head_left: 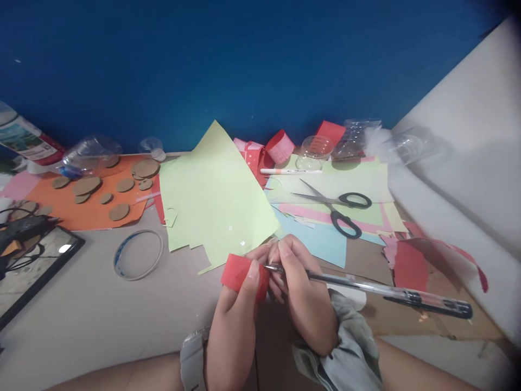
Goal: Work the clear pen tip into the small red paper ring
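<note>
My left hand (238,309) grips a small piece of red paper (236,271), bent round at its right side, with the thumb pressed on it. In my right hand (303,293) is a clear ballpoint pen (366,285) with a black end, pointing left. Its metal tip touches or nearly touches the right edge of the red paper. Both hands are close together over the front of the table, and the fingers behind the pen tip are partly hidden. Just beyond them lies a large sheet of light green paper (215,201) with a cut lower edge.
Black-handled scissors (336,203) lie open on coloured sheets, near a white marker (291,171). Several cardboard discs (119,212) rest on orange paper (93,214). A tape ring (138,255), a tablet (40,271), clear plastic cups (315,152) and red paper rolls (280,146) are around.
</note>
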A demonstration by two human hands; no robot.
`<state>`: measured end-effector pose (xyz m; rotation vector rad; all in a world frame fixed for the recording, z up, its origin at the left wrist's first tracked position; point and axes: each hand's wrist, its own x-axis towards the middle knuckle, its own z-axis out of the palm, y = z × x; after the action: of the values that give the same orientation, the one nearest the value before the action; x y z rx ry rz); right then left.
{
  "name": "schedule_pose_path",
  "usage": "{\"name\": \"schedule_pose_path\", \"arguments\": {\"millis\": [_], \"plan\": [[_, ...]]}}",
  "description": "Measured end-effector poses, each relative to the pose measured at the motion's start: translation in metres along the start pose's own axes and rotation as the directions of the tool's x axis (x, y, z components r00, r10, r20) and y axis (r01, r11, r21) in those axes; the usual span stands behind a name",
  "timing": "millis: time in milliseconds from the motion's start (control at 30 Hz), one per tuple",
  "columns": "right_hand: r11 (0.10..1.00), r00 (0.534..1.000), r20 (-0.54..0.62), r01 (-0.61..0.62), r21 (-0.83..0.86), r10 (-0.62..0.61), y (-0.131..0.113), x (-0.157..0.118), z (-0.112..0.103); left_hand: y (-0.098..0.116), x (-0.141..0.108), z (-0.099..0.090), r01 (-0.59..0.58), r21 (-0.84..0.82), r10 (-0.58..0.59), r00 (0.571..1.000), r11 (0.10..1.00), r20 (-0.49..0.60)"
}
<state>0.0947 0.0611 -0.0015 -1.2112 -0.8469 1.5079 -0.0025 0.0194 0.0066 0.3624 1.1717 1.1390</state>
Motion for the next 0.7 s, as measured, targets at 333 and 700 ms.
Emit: {"name": "schedule_pose_path", "arguments": {"millis": [333, 700], "plan": [[1.000, 1.000, -0.001, -0.016, 0.021, 0.016, -0.0048, 0.0005, 0.0019, -0.0020, -0.0009, 0.0011, -0.013, 0.092, 0.017, 0.999, 0.996, -0.042], [0.998, 0.998, -0.026, 0.062, -0.032, -0.062, -0.0042, -0.0056, 0.0003, -0.0020, -0.0046, -0.0013, 0.023, 0.080, -0.017, 0.997, 0.997, -0.081]]}}
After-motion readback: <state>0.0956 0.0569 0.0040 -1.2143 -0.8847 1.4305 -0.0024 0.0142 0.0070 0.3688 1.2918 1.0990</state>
